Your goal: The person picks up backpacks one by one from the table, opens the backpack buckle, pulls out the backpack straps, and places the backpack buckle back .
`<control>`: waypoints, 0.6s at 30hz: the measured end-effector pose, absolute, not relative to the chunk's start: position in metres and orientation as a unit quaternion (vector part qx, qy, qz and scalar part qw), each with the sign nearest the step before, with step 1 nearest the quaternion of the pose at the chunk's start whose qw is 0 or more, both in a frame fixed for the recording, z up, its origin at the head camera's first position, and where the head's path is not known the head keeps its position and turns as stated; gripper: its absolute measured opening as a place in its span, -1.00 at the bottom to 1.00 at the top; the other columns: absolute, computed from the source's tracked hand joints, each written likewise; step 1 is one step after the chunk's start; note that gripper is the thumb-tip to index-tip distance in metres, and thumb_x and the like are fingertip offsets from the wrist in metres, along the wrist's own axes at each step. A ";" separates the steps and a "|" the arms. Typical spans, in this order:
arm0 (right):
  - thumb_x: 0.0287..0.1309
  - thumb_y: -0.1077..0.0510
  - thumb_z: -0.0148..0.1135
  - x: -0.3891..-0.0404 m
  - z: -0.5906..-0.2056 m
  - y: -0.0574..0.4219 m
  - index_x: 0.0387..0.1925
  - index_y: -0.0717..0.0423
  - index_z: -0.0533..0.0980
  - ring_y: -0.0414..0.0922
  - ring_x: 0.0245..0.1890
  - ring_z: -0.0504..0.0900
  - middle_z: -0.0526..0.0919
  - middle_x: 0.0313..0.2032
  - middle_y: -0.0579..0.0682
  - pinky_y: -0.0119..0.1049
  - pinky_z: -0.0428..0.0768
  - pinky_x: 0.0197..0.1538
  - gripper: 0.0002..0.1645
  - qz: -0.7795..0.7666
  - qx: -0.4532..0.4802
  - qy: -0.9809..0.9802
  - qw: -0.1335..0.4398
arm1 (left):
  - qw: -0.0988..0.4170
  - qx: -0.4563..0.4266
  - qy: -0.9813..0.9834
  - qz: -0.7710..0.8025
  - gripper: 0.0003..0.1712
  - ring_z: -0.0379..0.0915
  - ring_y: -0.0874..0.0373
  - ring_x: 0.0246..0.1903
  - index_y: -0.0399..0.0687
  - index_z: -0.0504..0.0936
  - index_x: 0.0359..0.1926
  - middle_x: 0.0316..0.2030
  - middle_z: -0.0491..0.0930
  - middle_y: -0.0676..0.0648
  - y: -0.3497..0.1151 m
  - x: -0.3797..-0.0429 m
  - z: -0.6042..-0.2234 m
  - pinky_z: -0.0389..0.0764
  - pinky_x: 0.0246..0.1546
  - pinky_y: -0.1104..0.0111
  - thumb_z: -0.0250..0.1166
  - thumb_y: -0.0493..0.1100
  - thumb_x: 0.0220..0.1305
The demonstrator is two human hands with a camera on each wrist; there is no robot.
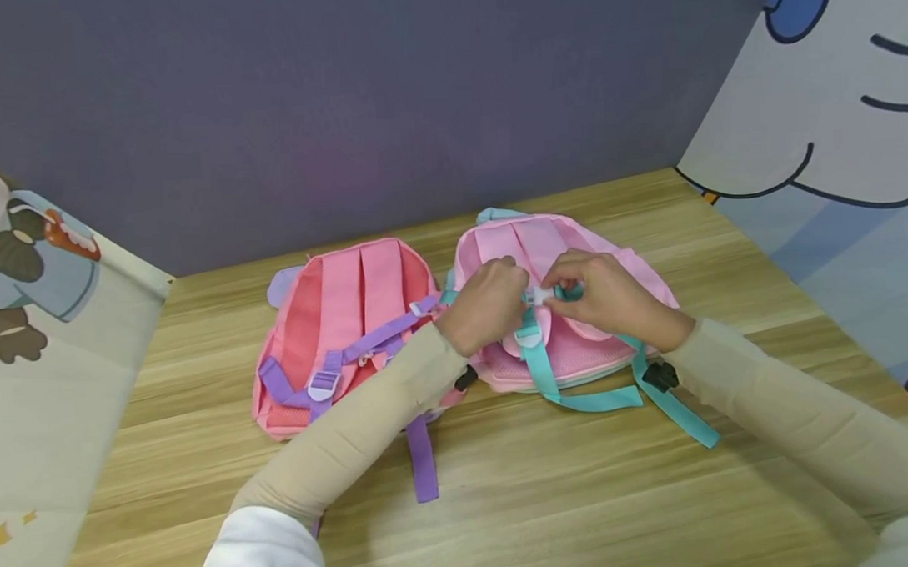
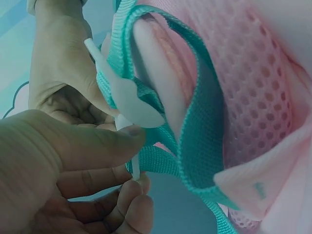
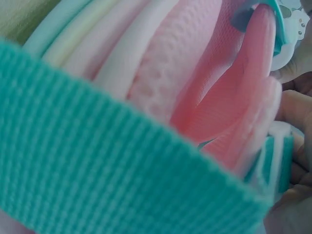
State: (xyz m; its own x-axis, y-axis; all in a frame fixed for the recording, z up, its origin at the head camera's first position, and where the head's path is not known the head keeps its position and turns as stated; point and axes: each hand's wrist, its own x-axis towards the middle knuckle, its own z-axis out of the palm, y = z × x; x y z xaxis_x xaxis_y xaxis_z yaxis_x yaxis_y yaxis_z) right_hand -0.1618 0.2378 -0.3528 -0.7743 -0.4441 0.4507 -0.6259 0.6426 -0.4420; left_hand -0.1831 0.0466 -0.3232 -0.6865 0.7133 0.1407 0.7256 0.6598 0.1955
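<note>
Buckle (image 1: 540, 295), white, partly hid by my fingers (image 1: 566, 267), is over teal-strapped pink bag (image 1: 580, 364): L hand (image 1: 488, 306) & R hand (image 1: 604, 293) both pinch it, tips nearly tgthr. 2 bags tot.; my L sleeve (image 1: 354, 429) hides pt of coral bag (image 1: 342, 296).

Flat yellow-brown wood-grain surface (image 1: 506, 498) carries two bags. Light-pink fabric backpack with turquoise straps (image 1: 577, 358) lies strap side up. Just left of it, coral-pink fabric backpack with purple straps (image 1: 342, 312). Near side of light-pink backpack: two turquoise webbing tails (image 1: 593, 400); near-left, one purple webbing tail (image 1: 422, 464).
</note>
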 end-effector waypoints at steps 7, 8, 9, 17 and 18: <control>-0.17 0.29 0.49 -0.161 -0.353 0.238 -0.37 0.12 0.63 -0.15 -0.44 0.48 0.59 -0.42 -0.16 -0.24 0.48 -0.36 -0.76 0.299 0.292 -0.896 0.151 | 0.026 -0.395 -0.910 -0.121 -0.93 0.36 0.18 -0.48 -0.19 0.61 -0.47 -0.53 0.38 -0.02 0.046 -0.183 -0.325 0.41 -0.46 0.44 0.36 -0.30 0.04; -0.17 0.29 0.49 -0.161 -0.354 0.238 -0.37 0.12 0.62 -0.15 -0.44 0.48 0.59 -0.43 -0.16 -0.24 0.48 -0.36 -0.76 0.299 0.293 -0.895 0.152 | 0.026 -0.395 -0.910 -0.122 -0.93 0.36 0.18 -0.48 -0.19 0.61 -0.47 -0.52 0.38 -0.02 0.046 -0.183 -0.325 0.42 -0.46 0.44 0.36 -0.31 0.04; -0.16 0.29 0.49 -0.161 -0.354 0.238 -0.37 0.12 0.62 -0.16 -0.44 0.48 0.59 -0.42 -0.16 -0.25 0.48 -0.36 -0.77 0.298 0.294 -0.895 0.152 | 0.026 -0.395 -0.910 -0.124 -0.93 0.36 0.18 -0.48 -0.19 0.60 -0.47 -0.52 0.38 -0.02 0.046 -0.183 -0.325 0.42 -0.46 0.45 0.36 -0.31 0.04; -0.20 0.30 0.50 -0.161 -0.356 0.240 -0.37 0.12 0.62 -0.18 -0.45 0.47 0.60 -0.42 -0.16 -0.21 0.48 -0.37 -0.74 0.301 0.293 -0.893 0.159 | 0.023 -0.396 -0.908 -0.132 -0.86 0.36 0.17 -0.50 -0.16 0.56 -0.52 -0.54 0.39 -0.03 0.046 -0.182 -0.326 0.41 -0.48 0.43 0.37 -0.28 0.05; -0.20 0.30 0.50 -0.160 -0.356 0.240 -0.37 0.12 0.62 -0.18 -0.45 0.47 0.60 -0.42 -0.16 -0.22 0.49 -0.37 -0.74 0.301 0.293 -0.893 0.160 | 0.023 -0.397 -0.908 -0.133 -0.86 0.36 0.17 -0.50 -0.16 0.56 -0.52 -0.55 0.38 -0.03 0.046 -0.182 -0.325 0.41 -0.48 0.43 0.38 -0.28 0.05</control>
State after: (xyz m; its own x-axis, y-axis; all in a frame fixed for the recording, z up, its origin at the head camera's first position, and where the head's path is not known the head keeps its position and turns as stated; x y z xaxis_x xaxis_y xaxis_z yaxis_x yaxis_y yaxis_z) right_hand -0.1604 0.2399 -0.3564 -0.7765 -0.4275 0.4629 -0.6206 0.6462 -0.4442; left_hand -0.1822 0.0460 -0.3254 -0.6841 0.7145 0.1468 0.7266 0.6498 0.2233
